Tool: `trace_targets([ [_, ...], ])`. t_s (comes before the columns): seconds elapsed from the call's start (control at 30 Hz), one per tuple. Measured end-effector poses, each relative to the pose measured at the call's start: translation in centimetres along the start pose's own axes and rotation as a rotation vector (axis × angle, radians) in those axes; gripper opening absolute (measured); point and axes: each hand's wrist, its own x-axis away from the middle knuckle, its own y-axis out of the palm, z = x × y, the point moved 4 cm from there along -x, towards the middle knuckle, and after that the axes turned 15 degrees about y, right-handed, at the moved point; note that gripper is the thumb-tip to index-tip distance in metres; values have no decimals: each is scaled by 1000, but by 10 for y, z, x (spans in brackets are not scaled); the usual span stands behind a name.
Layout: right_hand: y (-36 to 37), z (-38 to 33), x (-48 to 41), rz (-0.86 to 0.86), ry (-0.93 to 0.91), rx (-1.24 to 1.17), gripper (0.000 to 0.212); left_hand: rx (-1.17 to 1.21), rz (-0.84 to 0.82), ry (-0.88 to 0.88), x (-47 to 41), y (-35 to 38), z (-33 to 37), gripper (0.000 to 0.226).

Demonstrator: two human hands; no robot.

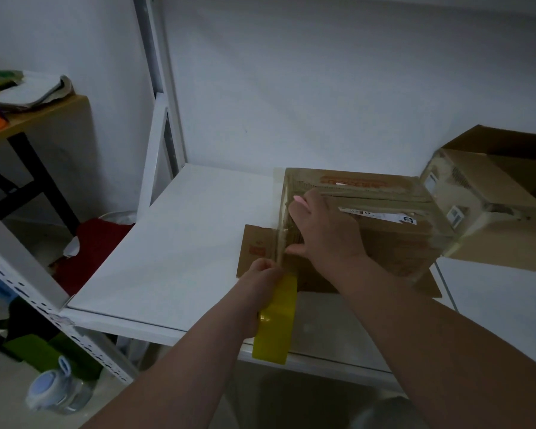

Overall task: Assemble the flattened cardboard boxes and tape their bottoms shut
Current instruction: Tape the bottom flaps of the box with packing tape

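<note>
A brown cardboard box [372,218] stands bottom-up on the white shelf board [183,243], its flaps closed and strips of clear tape along the seam. My right hand [319,230] presses on the box's left edge, fingers over the top and thumb down the side. My left hand [262,274] grips a yellow tape roll [276,323] just below that edge, and a strip of tape runs from the roll up the box's side. A loose flap [257,249] lies flat on the shelf board under the box.
A second, open cardboard box [495,193] lies on its side at the right, touching the first. A white metal rack post [158,88] rises at the left. A wooden table [34,119] with papers stands far left. On the floor lie a bottle [56,388] and red cloth [96,243].
</note>
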Motion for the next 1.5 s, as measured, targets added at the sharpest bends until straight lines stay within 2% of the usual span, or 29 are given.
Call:
trace_targets([
  [0.1,-5,-3,2,-76,0,-1,65,1,75,41,4,-1,1,5],
  [0.2,-15,4,7,-90,48,-178,57,10,116,93,12,-3,3,3],
  [0.3,-27,12,31,140,61,-382,23,-3,144,163,17,-3,2,5],
  [0.37,-25,15,55,224,95,-497,19,-5,146,201,21,-1,1,7],
  [0.43,-17,15,75,159,171,-577,13,-2,143,232,26,4,1,11],
  [0.57,13,20,99,-298,571,-883,28,-16,149,316,31,12,-2,16],
  [0.63,18,17,104,-418,666,-1021,23,-35,164,360,32,14,-2,15],
  [0.8,21,11,104,-330,754,-1074,6,-95,213,441,36,18,1,13],
  [0.9,21,6,103,-308,796,-1098,12,-147,242,485,37,21,1,13],
  [1.1,35,2,103,-405,932,-1264,20,-191,300,571,40,25,1,13],
  [1.33,36,6,99,-567,1021,-1321,17,-255,242,587,37,23,-4,4],
  [1.43,37,7,98,-570,1056,-1326,17,-301,228,601,38,22,-4,10],
  [1.5,38,8,98,-564,1088,-1341,21,-297,218,628,39,21,-1,24],
])
